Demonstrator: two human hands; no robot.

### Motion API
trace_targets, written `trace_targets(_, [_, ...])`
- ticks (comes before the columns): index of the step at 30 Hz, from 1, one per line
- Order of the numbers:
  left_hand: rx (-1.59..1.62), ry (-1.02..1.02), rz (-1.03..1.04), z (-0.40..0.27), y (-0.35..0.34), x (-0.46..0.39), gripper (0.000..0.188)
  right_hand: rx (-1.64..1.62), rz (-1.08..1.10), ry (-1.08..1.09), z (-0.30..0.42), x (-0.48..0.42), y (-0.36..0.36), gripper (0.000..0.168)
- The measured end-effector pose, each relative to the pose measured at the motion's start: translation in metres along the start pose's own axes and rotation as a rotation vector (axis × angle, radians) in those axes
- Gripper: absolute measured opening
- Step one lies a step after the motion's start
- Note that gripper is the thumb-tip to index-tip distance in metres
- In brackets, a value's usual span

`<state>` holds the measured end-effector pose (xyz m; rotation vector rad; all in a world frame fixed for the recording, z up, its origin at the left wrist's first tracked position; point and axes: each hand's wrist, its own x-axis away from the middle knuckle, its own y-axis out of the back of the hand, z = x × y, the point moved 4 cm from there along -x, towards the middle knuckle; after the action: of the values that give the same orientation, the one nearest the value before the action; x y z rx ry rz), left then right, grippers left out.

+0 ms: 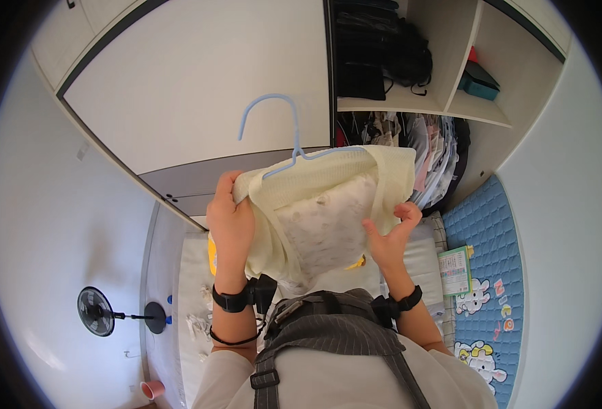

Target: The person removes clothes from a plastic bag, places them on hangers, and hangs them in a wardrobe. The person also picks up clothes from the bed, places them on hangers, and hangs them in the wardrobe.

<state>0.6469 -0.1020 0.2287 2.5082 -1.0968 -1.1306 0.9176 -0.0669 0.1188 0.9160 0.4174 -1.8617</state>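
A pale yellow knit garment [396, 163], open at the front, hangs from a light blue clothes hanger [296, 130] in front of me. The hanger's hook points up, and its arms pass inside the shoulders. Between the garment's front edges shows a whitish patterned cloth [326, 214]; whether it is a lining or a separate piece is unclear. My left hand [232, 220] grips the garment's left shoulder. My right hand [390, 237] is at its right front edge, thumb and fingers apart, the thumb near the patterned cloth.
Ahead stands a wardrobe with a white sliding door [203, 76], hanging clothes [434, 153] and a shelf holding dark bags [403, 51]. Below lies a bed [193, 266], with a blue quilted panel [485, 225] along the right wall. A black fan [96, 312] stands at left.
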Motion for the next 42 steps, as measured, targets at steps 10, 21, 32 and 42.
trace_targets(10, [0.060,0.002,0.083,0.010,-0.011,0.002,0.019,0.087,0.737,0.273,0.016,-0.117,0.027,0.016])
trace_targets(21, [-0.061,-0.424,0.449,-0.024,-0.143,0.019,0.027,-0.035,0.378,-0.403,-0.011,-0.029,0.146,0.026])
trace_targets(32, [0.619,-0.133,1.213,-0.056,-0.312,0.125,0.076,0.356,-0.001,-0.539,-0.019,0.020,0.227,0.029])
trace_targets(42, [0.722,0.335,1.118,-0.062,-0.464,0.168,0.063,0.592,-0.250,-0.568,-0.033,0.010,0.225,0.029])
